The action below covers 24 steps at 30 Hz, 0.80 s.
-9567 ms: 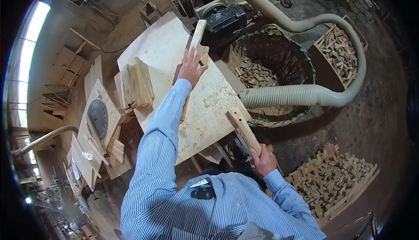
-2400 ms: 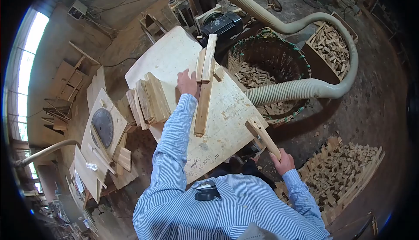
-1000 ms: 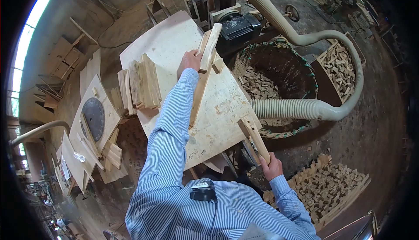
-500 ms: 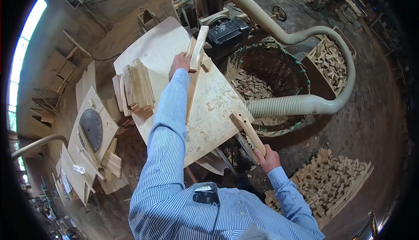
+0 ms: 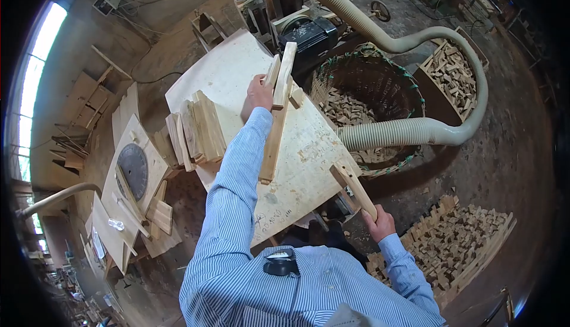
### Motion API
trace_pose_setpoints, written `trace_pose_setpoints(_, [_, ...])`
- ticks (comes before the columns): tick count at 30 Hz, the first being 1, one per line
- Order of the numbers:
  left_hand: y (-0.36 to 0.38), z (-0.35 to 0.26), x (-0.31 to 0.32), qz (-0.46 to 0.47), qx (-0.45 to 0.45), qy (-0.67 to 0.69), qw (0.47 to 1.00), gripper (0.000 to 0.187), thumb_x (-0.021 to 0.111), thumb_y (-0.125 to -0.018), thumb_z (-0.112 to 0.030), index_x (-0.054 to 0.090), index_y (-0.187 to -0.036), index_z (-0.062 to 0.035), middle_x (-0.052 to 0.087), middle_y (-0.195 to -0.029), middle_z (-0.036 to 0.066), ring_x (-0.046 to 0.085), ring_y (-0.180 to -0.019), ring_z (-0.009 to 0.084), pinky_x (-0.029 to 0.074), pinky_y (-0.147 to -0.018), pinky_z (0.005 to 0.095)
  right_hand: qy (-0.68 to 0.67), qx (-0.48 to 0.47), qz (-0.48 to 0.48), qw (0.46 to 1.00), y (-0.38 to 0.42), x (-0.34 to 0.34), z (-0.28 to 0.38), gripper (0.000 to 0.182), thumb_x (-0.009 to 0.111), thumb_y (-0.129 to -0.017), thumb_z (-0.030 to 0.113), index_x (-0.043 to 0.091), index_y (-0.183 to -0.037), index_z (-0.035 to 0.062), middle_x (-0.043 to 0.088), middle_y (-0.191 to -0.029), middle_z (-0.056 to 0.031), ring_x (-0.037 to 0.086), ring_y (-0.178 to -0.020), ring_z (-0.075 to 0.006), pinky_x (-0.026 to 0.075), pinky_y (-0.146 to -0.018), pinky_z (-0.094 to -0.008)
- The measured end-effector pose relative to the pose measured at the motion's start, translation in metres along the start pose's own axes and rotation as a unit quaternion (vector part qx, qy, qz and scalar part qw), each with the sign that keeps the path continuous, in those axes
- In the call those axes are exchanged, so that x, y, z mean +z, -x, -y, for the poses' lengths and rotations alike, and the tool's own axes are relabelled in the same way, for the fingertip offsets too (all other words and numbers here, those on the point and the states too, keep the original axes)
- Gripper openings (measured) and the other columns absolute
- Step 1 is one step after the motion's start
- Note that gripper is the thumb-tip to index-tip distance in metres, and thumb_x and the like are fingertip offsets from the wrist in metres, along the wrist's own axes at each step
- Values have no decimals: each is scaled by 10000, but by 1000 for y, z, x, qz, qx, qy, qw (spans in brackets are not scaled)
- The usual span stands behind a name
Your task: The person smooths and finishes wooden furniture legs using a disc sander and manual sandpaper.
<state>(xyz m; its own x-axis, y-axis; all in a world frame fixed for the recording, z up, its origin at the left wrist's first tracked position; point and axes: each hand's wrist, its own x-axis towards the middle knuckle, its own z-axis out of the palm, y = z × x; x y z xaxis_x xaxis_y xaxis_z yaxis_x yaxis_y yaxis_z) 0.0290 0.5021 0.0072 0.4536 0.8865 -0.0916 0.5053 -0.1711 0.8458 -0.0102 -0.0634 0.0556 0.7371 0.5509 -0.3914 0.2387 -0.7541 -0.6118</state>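
My left hand point(image 5: 259, 94) is closed around a short wooden piece point(image 5: 272, 70) on the pale table board point(image 5: 234, 59). Just right of that piece stands a longer upright-looking wooden strip point(image 5: 287, 65), with a small block point(image 5: 296, 96) beside it. A flat wooden batten point(image 5: 274, 149) runs along the board below them. My right hand point(image 5: 380, 224) grips the lower end of a wooden handle point(image 5: 358, 193) at the board's near right corner. Left of my left arm, several wooden slats point(image 5: 202, 126) are stacked on the board's edge.
A black motor point(image 5: 310, 37) sits behind the board. To the right are a woven basket point(image 5: 392, 83) with wood offcuts and a ribbed hose point(image 5: 409, 134). Small blocks point(image 5: 457, 244) lie at lower right. A circular saw blade point(image 5: 132, 171) lies on another board at left.
The whole view has shifted, moving the scene slightly right and down. The short piece by my left hand now shows a wider gap from the long strip. My right hand keeps its grip.
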Motion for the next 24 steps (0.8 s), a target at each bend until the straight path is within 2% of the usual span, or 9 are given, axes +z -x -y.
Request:
trace_pose_setpoints(2, [4, -1, -5, -135, 210, -217, 944, 377, 745, -908, -139, 706, -1275, -62, 671, -1247, 177, 646, -1169, 361, 546, -996, 442, 1, 4, 1, 1000, 1, -1, 0, 453, 688, -997, 436, 644, -1149, 12, 744, -918, -283, 740, -872, -475, 584, -768, -534])
trace_pose_setpoints(5, [16, 0, -18, -77, 250, -263, 929, 368, 746, -911, -146, 708, -1269, -70, 657, -1232, 181, 608, -1184, 387, 533, -1005, 464, 11, 8, 4, 1000, 1, 0, -4, 444, 691, -992, 437, 631, -1094, 8, 735, -895, -285, 733, -856, -482, 578, -753, -541])
trace_pose_setpoints(9, [26, 12, -18, -61, 249, -183, 949, 413, 764, -911, -186, 700, -1298, -56, 659, -1227, 182, 623, -1183, 374, 534, -1016, 450, 16, 10, 0, 1000, 3, 0, -4, 443, 691, -989, 444, 602, -1016, 11, 719, -862, -287, 720, -836, -491, 566, -733, -550])
trace_pose_setpoints(11, [20, 20, -16, -73, 78, -116, 987, 453, 780, -910, -222, 700, -1318, -43, 666, -1225, 188, 643, -1167, 359, 534, -1028, 433, 17, 15, 3, 1000, 6, -1, -2, 445, 691, -989, 446, 603, -1016, 11, 718, -864, -287, 718, -837, -492, 565, -732, -550])
trace_pose_setpoints(12, [17, 22, -15, -74, 77, -117, 987, 453, 780, -910, -222, 700, -1318, -43, 666, -1225, 188, 643, -1167, 359, 534, -1028, 433, 19, 16, 1, 1000, 4, -2, 0, 446, 690, -990, 448, 603, -1016, 11, 718, -866, -287, 717, -838, -493, 564, -731, -550])
trace_pose_setpoints(14, [11, 19, -9, 18, 89, -138, 986, 465, 782, -915, -244, 708, -1324, -35, 670, -1219, 196, 662, -1144, 347, 532, -1038, 418, 21, 12, 2, 1000, 3, -2, 1, 448, 691, -988, 452, 609, -1023, 13, 722, -870, -281, 720, -841, -488, 566, -737, -550])
trace_pose_setpoints(19, [-8, 15, 4, -4, 103, -124, 987, 429, 764, -930, -285, 748, -1293, -56, 707, -1165, 201, 688, -1111, 339, 551, -1010, 420, 24, 19, 0, 1000, 5, 0, -5, 446, 699, -983, 458, 633, -1068, 26, 738, -879, -257, 732, -846, -470, 573, -755, -547])
trace_pose_setpoints(21, [-16, 10, 5, 10, 92, -136, 986, 424, 776, -921, -291, 763, -1283, -71, 729, -1159, 208, 700, -1105, 339, 553, -1005, 417, 19, 3, 0, 1000, 4, 1, -6, 399, 713, -990, 389, 632, -1042, 3, 722, -825, -254, 735, -794, -456, 568, -692, -502])
trace_pose_setpoints(24, [-29, 8, 13, 27, 68, -129, 989, 411, 768, -949, -306, 761, -1295, -85, 710, -1213, 213, 701, -1125, 363, 550, -1023, 439, 23, 0, -3, 1000, 4, -2, -1, 401, 716, -983, 389, 634, -1044, 1, 723, -820, -255, 738, -785, -452, 572, -686, -496])
